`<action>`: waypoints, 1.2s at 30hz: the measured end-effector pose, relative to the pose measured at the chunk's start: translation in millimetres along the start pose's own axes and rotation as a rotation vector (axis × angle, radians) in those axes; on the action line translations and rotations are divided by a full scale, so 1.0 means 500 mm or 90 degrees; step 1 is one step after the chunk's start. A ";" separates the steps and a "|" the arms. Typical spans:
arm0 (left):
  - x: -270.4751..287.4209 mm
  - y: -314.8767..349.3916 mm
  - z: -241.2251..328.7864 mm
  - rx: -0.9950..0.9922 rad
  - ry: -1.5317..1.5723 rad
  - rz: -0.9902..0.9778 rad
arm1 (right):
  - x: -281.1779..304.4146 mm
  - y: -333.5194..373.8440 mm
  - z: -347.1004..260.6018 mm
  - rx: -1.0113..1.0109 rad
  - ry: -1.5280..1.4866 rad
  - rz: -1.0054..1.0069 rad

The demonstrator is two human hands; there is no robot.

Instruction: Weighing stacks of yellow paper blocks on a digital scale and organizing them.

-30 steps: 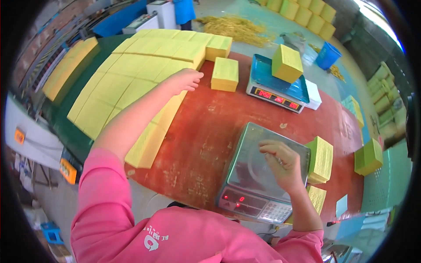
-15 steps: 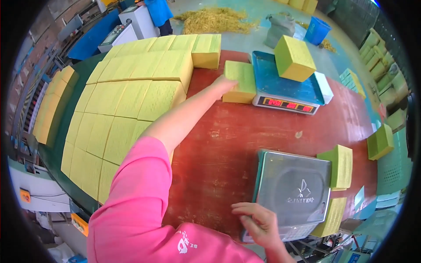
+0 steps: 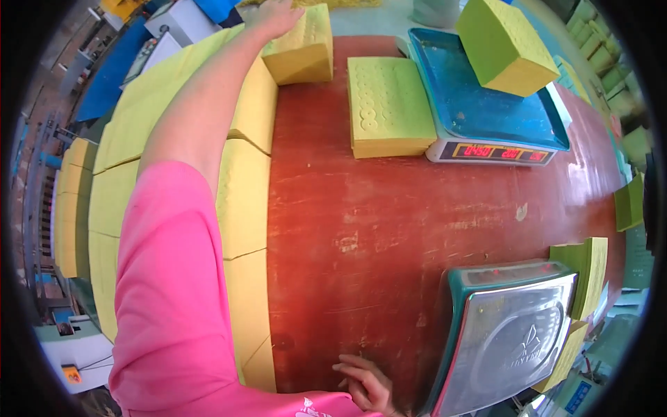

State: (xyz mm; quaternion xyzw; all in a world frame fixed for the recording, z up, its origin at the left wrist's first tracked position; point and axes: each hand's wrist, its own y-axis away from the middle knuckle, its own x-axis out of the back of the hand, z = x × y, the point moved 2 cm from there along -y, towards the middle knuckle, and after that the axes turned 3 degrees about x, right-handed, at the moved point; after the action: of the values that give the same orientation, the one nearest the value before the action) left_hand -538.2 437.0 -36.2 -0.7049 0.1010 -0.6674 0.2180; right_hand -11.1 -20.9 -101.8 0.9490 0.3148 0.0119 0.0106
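Note:
My left hand (image 3: 276,19) reaches to the top of the picture, its fingers stretched over the top of a thick yellow paper stack (image 3: 300,48) at the far end of the rows. The hand is partly cut off by the frame. My right hand (image 3: 365,383) is low at the front edge of the table, fingers loosely bent and apart, holding nothing. A yellow paper stack (image 3: 389,104) with embossed rings lies against a blue-tray scale (image 3: 479,90). Another yellow stack (image 3: 507,48) sits on that scale's tray, and its red display is lit.
Rows of yellow stacks (image 3: 246,201) line the left side of the red tabletop (image 3: 347,208). A second scale with a metal plate (image 3: 517,340) stands near right, with yellow stacks (image 3: 587,278) beside it. More yellow stacks (image 3: 75,208) stand far left, beyond the rows.
My left hand has left the stack beside the blue-tray scale and moved left and away to the far end stack. My right hand stays low and empty. The view has shifted.

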 end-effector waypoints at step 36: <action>0.329 0.709 0.447 0.093 0.009 -0.231 | -0.031 0.126 0.053 -0.001 -0.078 -0.037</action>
State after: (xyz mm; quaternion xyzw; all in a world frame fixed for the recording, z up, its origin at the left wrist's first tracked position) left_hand -250.6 90.8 -48.3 -0.6891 -0.0749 -0.7061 0.1444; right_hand 15.0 -80.9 -126.7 0.9383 0.3413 -0.0464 0.0306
